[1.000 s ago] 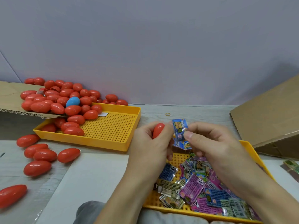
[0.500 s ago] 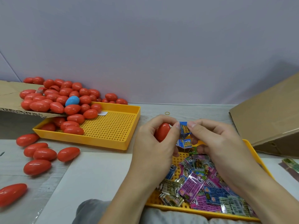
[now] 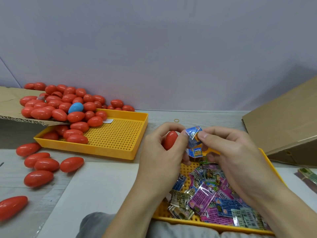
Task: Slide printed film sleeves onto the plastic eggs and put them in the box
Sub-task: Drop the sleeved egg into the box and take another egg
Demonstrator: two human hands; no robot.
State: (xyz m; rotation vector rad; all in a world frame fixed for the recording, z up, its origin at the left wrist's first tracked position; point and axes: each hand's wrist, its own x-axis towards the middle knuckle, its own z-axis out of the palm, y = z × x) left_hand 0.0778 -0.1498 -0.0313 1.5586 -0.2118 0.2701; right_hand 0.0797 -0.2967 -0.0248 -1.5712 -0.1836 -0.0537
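one head-worn wide view looks forward and down, close over both hands, toward the back wall (image 3: 154, 48).

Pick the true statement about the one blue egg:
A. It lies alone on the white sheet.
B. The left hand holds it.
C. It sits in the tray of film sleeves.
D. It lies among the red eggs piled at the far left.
D: the blue egg rests in the pile of red eggs spilling from the cardboard flap toward the yellow tray.
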